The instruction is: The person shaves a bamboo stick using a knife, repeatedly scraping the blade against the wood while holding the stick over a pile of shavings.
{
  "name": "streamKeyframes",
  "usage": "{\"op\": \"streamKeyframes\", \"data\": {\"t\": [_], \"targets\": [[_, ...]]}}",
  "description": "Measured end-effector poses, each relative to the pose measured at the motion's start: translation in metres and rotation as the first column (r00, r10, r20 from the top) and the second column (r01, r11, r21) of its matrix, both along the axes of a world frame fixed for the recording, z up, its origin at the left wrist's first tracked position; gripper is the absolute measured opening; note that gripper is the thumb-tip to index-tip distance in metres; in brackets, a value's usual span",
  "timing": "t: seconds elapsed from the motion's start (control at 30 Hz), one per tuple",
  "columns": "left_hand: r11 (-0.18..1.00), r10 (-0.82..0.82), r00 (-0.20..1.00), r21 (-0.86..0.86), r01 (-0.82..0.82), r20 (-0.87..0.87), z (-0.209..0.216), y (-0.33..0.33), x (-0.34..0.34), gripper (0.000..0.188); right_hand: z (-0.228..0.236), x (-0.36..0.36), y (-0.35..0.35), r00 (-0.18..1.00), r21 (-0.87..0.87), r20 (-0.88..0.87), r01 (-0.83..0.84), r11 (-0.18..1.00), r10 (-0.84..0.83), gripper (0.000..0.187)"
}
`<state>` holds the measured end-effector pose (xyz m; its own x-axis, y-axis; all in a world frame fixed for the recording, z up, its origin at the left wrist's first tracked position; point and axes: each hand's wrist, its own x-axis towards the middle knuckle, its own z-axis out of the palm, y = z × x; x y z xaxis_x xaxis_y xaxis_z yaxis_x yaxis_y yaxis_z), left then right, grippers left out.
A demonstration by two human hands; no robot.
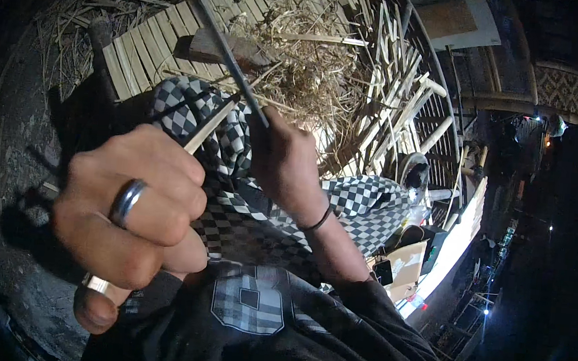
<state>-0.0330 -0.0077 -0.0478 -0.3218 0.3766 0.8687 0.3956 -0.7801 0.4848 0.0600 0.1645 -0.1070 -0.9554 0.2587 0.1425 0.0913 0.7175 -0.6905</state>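
Note:
My left hand (134, 202), wearing a ring and large in view at the left, is closed round a pale bamboo strip (210, 128). One end of the strip points up toward the middle; the other shows by my thumb. My right hand (286, 170), with a dark band at the wrist, is closed on the lower end of a long, narrow, dark blade (215, 35). The blade slants up and left past the strip's tip; its handle is hidden in my fist. Under both hands a black-and-white checkered cloth (368, 207) covers my lap.
A slatted bamboo platform (143, 50) lies ahead, bearing a heap of curly shavings (312, 60), a wooden block (235, 51) and several split bamboo pieces (399, 114). At right are a cardboard piece (404, 267) and a dark phone-like object (383, 272). Scraps (92, 2) litter the ground at far left.

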Motion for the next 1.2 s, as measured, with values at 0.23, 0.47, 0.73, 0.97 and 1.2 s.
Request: {"op": "streamKeyframes", "data": {"t": [0.23, 0.47, 0.73, 0.97, 1.2], "targets": [[0.996, 0.075, 0.982, 0.04, -0.083, 0.175, 0.0, -0.002, 0.007, 0.059, -0.032, -0.021, 0.014, 0.996, 0.034, 0.09, 0.022, 0.999, -0.025, 0.008], [0.98, 0.178, 0.969, 0.058, -0.19, 0.17, 0.003, 0.007, 0.011, 0.058, -0.036, -0.014, 0.007, 0.989, -0.031, -0.15, 0.013, 0.999, -0.018, 0.008], [0.995, 0.048, 0.989, 0.08, -0.06, 0.142, 0.003, 0.003, 0.009, 0.054, -0.012, -0.01, -0.008, 1.0, 0.078, -0.025, -0.006, 0.997, 0.008, 0.017], [0.993, 0.09, 0.971, 0.055, -0.104, 0.223, -0.002, -0.001, 0.005, 0.055, -0.045, -0.022, 0.019, 0.998, 0.109, 0.054, 0.011, 0.994, -0.017, 0.019], [0.989, 0.141, 0.968, 0.019, -0.148, 0.21, 0.0, -0.004, 0.007, 0.058, -0.058, -0.037, 0.028, 0.967, 0.082, 0.187, 0.161, 0.983, -0.174, 0.013]]}}
